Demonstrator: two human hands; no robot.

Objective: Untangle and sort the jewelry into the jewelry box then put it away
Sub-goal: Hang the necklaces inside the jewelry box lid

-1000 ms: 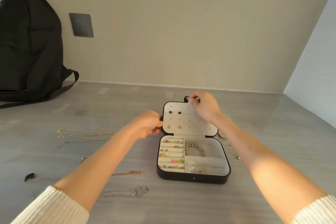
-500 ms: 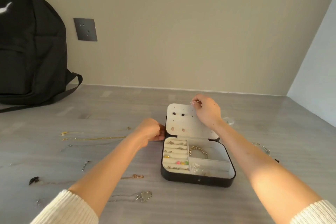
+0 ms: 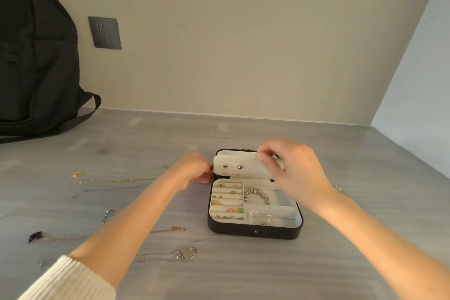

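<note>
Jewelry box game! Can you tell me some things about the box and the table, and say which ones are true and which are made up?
1. The jewelry box is open. True.
2. A beaded bracelet lies inside it. True.
3. The backpack is red. False: it is black.
4. Every necklace is in the box. False: a gold chain and a silver pendant necklace lie on the table, left of the box.
5. The right hand pinches the top edge of the white earring panel. True.
</note>
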